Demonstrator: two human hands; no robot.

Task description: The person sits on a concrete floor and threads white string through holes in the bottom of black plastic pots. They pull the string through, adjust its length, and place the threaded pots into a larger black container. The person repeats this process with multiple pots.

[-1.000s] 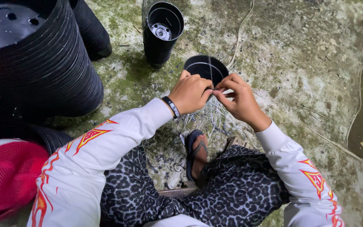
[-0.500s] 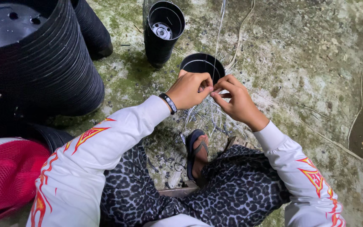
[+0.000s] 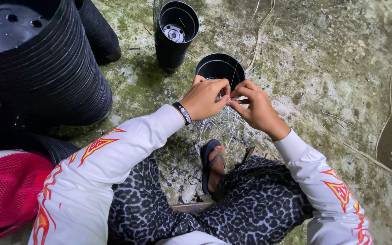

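Observation:
My left hand (image 3: 205, 97) and my right hand (image 3: 256, 108) meet fingertip to fingertip over a small black plastic pot (image 3: 218, 68) on the ground. Both pinch thin pale wire strands (image 3: 227, 123) that fan out below the hands toward my foot. One strand runs up across the pot's mouth. A black wristband sits on my left wrist. My sleeves are white with red and yellow flame marks.
A taller stack of black pots (image 3: 176, 31) stands just behind the small pot. A large stack of nested black pots (image 3: 37, 68) lies on its side at the left. The concrete floor (image 3: 332, 77) is mossy. A red mesh item (image 3: 5, 190) lies at lower left. My sandalled foot (image 3: 213, 163) rests below the hands.
Both hands have stayed joined at the wire. The long strand that rose up past the pot half a second ago is no longer stretched upward.

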